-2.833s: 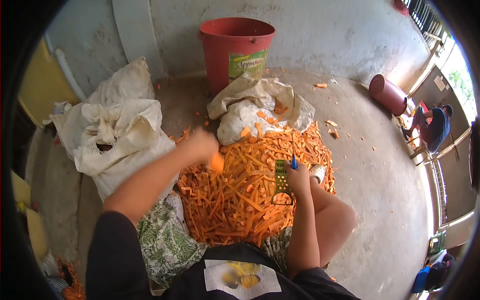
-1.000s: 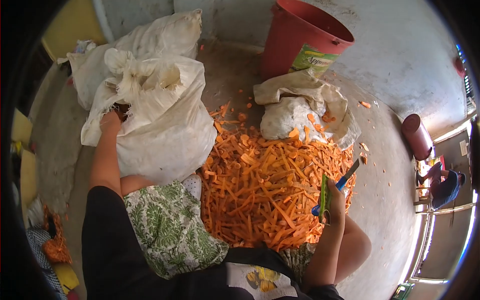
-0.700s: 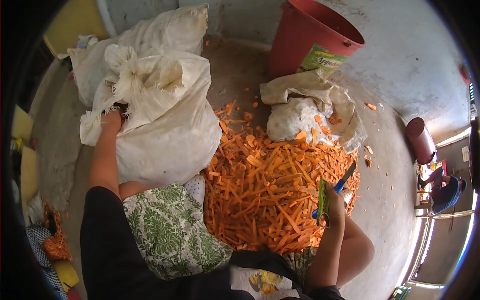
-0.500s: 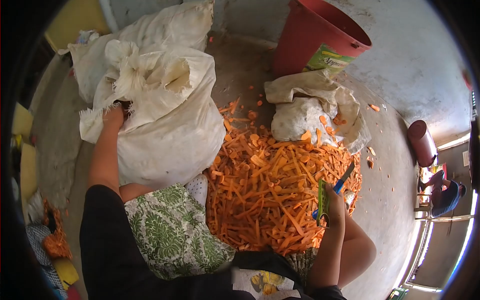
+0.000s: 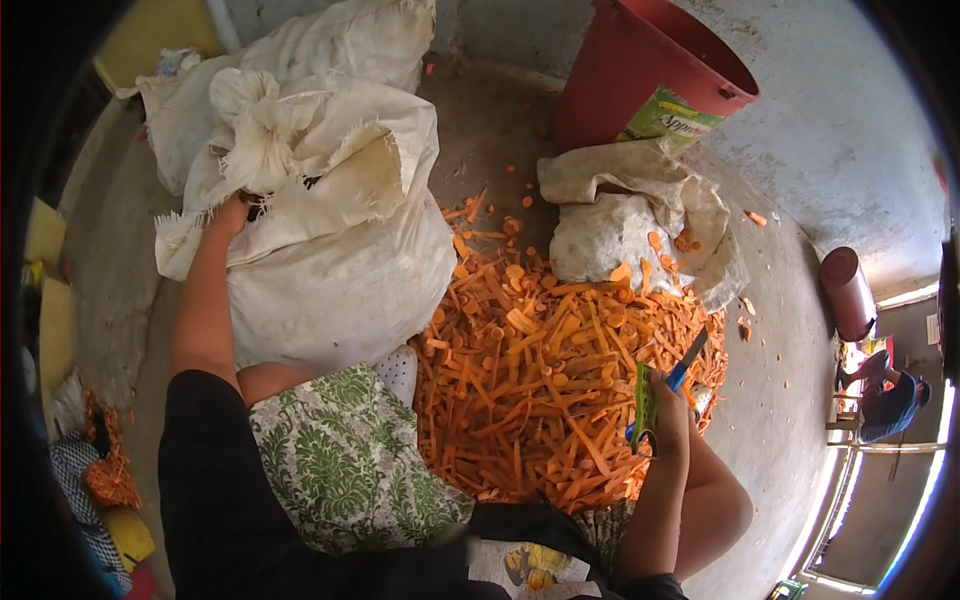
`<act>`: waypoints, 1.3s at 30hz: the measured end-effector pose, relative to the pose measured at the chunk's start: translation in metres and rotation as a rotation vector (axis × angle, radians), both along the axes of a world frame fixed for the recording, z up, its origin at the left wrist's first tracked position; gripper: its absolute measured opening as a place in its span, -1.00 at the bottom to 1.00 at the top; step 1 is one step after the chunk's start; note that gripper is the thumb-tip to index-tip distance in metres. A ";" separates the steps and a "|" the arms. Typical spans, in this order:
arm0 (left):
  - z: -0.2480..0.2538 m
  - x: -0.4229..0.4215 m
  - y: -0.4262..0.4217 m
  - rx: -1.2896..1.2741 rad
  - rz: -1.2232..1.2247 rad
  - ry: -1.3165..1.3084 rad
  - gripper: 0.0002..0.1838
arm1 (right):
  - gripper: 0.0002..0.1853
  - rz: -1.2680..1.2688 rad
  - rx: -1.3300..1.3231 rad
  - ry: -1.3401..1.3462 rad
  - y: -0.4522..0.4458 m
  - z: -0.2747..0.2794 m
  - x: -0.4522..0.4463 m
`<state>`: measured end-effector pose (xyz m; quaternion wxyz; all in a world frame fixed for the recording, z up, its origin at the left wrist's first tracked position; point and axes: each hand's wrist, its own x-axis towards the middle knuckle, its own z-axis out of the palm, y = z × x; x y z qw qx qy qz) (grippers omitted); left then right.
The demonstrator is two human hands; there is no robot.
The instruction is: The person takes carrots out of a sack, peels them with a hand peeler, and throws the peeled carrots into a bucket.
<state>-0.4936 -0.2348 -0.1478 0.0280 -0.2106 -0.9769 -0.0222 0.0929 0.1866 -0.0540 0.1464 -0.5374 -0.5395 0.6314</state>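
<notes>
My left hand (image 5: 229,216) reaches into the torn opening of a bulging white sack (image 5: 335,290); its fingers are hidden inside. My right hand (image 5: 670,400) is closed around a green peeler (image 5: 645,405) and a blue-handled knife (image 5: 686,362), whose blade points up and to the right. Below and between my hands lies a large heap of orange peels and slices (image 5: 530,400), which reaches up to a crumpled whitish sack (image 5: 610,240) with a few slices on it.
A red bucket (image 5: 640,75) stands by the wall behind the crumpled sack. Another white sack (image 5: 300,60) lies at the back left. A dark red container (image 5: 846,292) lies tipped at the right, near a seated person (image 5: 888,400). Yellow objects edge the left side.
My left hand has gone from above the heap into the sack opening; the orange piece it held is out of sight. Most recently, the sack's flap has shifted. The view has turned left.
</notes>
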 end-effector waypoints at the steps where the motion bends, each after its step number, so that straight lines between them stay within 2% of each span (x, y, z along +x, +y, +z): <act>1: 0.002 0.007 0.005 0.160 -0.012 -0.047 -0.57 | -0.85 0.006 -0.005 -0.026 -0.001 0.002 -0.002; 2: 0.005 0.012 0.008 0.323 -0.025 -0.092 -0.58 | -0.85 0.006 -0.006 -0.025 -0.001 0.000 -0.003; 5: 0.010 0.007 0.006 0.243 0.048 -0.072 -0.53 | -0.86 -0.038 -0.024 0.072 -0.001 0.000 -0.004; 6: 0.032 0.020 0.018 0.245 0.049 -0.068 -0.53 | -0.86 -0.047 -0.035 0.069 -0.003 0.003 -0.005; 8: 0.097 0.061 0.054 0.115 0.401 -0.328 -0.62 | -0.86 -0.057 -0.044 0.076 -0.005 0.009 -0.006; 9: 0.079 0.042 0.040 0.198 0.304 -0.261 -0.60 | -0.85 -0.074 -0.035 0.097 -0.006 0.013 -0.005; 10: 0.083 0.043 0.038 0.200 0.300 -0.249 -0.60 | -0.85 -0.090 -0.027 0.120 -0.007 0.015 -0.003; 12: 0.098 0.049 0.033 0.872 0.171 -0.079 -0.58 | -0.84 -0.064 -0.024 0.147 -0.006 0.019 0.002; 13: 0.140 0.075 0.043 1.039 0.226 -0.296 -0.59 | -0.84 -0.039 -0.019 0.162 -0.005 0.021 0.005; 14: 0.179 0.104 0.054 1.044 0.213 -0.283 -0.59 | -0.84 -0.043 -0.015 0.179 -0.007 0.024 0.008; 16: 0.237 0.159 0.074 1.468 0.170 -0.443 -0.58 | -0.82 -0.039 0.034 0.156 -0.010 0.031 0.012; 17: 0.250 0.174 0.080 1.473 0.153 -0.432 -0.58 | -0.80 -0.023 0.044 0.150 -0.011 0.034 0.016; 19: 0.273 0.201 0.089 1.850 -0.402 -1.041 -0.56 | -0.79 -0.034 0.039 0.193 -0.017 0.045 0.020; 21: 0.289 0.241 0.116 1.796 -0.600 -1.363 -0.53 | -0.77 -0.032 0.054 0.234 -0.019 0.052 0.028; 23: 0.279 0.263 0.145 1.778 -0.494 -1.475 -0.45 | -0.78 -0.040 0.061 0.254 -0.020 0.057 0.037; 25: 0.252 0.286 0.181 1.598 -0.560 -1.617 -0.50 | -0.78 -0.022 0.046 0.218 -0.026 0.072 0.047; 29: 0.220 0.372 0.253 1.388 -0.334 -2.061 -0.58 | -0.79 -0.094 0.078 0.340 -0.026 0.062 0.062; 31: 0.198 0.408 0.275 1.410 -0.276 -2.280 -0.62 | -0.80 -0.175 0.079 0.410 -0.028 0.063 0.066; 34: 0.182 0.472 0.287 1.446 -0.042 -2.370 -0.60 | -0.79 -0.313 0.103 0.535 -0.032 0.062 0.071; 37: 0.151 0.525 0.284 1.352 -0.060 -2.371 -0.56 | -0.78 -0.450 0.191 0.696 -0.046 0.069 0.069; 38: 0.146 0.540 0.281 1.337 -0.057 -2.381 -0.56 | -0.78 -0.465 0.163 0.670 -0.052 0.073 0.070; 39: 0.142 0.553 0.279 1.271 0.083 -2.315 -0.58 | -0.77 -0.464 0.158 0.661 -0.054 0.071 0.069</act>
